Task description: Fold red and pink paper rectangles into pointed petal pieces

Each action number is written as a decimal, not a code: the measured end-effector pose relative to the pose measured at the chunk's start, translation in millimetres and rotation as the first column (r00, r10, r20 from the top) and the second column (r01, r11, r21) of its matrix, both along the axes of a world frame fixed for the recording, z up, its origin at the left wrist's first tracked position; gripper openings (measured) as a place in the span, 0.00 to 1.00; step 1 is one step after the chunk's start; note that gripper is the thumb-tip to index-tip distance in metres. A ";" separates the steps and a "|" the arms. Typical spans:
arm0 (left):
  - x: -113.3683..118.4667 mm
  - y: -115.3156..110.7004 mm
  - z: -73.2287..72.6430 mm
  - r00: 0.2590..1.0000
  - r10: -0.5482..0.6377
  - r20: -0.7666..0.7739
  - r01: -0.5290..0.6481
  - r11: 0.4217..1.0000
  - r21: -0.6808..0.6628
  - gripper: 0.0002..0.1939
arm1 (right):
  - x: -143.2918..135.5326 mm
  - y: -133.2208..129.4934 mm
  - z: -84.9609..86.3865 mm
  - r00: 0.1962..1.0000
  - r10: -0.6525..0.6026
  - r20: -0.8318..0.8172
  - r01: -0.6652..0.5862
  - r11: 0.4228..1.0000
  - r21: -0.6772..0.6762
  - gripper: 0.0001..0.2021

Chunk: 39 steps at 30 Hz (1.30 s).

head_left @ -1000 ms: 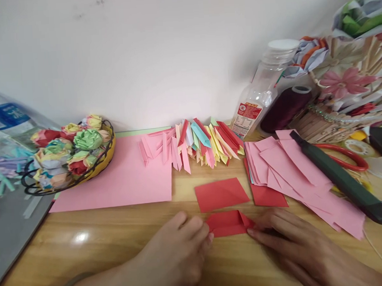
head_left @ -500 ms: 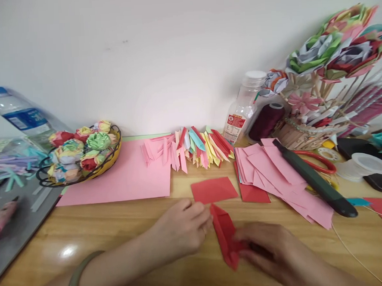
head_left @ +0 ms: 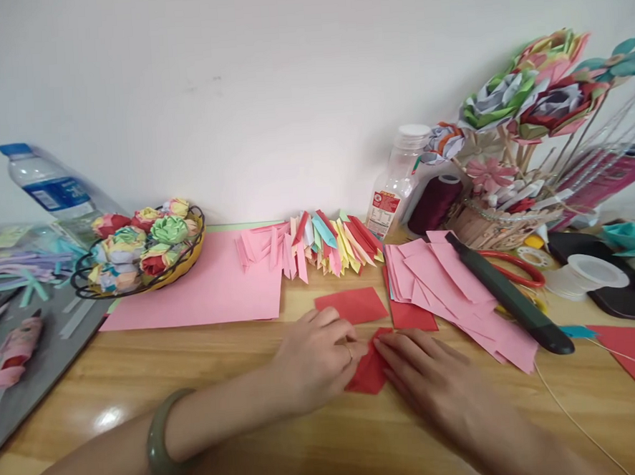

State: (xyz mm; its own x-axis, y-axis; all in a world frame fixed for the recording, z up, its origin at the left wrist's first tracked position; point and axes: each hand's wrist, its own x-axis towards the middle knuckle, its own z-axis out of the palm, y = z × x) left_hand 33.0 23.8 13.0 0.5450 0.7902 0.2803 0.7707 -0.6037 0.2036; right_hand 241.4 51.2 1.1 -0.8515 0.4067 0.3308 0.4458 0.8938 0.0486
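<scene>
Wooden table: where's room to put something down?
Bare table lies left, between the grey mat, pink sheet and left arm. There's more between left and right arm. The back is crowded, from basket to tall paper flowers.

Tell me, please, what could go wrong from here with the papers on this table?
A crease might go crooked: the left hand and right hand both cover parts of the folded red paper.

The flat red sheet lies just beyond the left hand, so the knuckles could nudge it.

The loose pink slips overlap untidily, with a long dark tool lying across them; a bump from the right hand might spread them.
</scene>
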 end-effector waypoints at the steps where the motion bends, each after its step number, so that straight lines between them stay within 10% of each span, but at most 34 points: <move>1: -0.5 -2.1 0.5 1.000 0.002 0.022 -0.002 1.000 -0.019 0.09 | -2.2 -1.7 -0.1 1.000 -0.016 0.005 0.016 1.000 0.022 0.17; 5: -4.6 -14.4 -0.1 1.000 0.023 0.021 -0.022 0.999 -0.044 0.10 | -6.1 -5.7 -0.6 0.998 -0.053 -0.037 0.054 0.998 0.011 0.16; 12: -4.0 -28.3 -14.2 1.000 -0.023 0.018 0.016 0.946 0.325 0.06 | -6.3 -9.9 0.7 0.991 -0.131 0.002 0.130 0.985 0.110 0.16; 22: -13.9 -8.3 -18.1 0.984 0.134 0.113 -0.145 0.985 0.090 0.08 | -1.9 3.3 -5.0 0.988 -0.138 -0.074 0.125 0.978 -0.165 0.11; 28: -15.6 -5.1 -22.3 0.994 -0.107 0.020 0.102 0.980 0.173 0.09 | 7.0 13.8 -1.8 0.996 -0.086 -0.029 0.073 0.948 -0.311 0.12; 39: -17.3 -1.1 -18.7 0.968 -0.226 -0.111 0.248 0.934 0.256 0.08 | 14.9 22.1 -3.7 0.993 0.112 -0.027 -0.114 0.991 -0.075 0.11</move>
State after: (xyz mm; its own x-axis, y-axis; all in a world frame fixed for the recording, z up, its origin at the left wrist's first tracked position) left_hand 15.7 22.7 -5.6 0.7362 0.5378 0.4110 0.6055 -0.7946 -0.0448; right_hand 256.3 73.4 -2.6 -0.8861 0.3330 0.3224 0.3417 0.9393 -0.0311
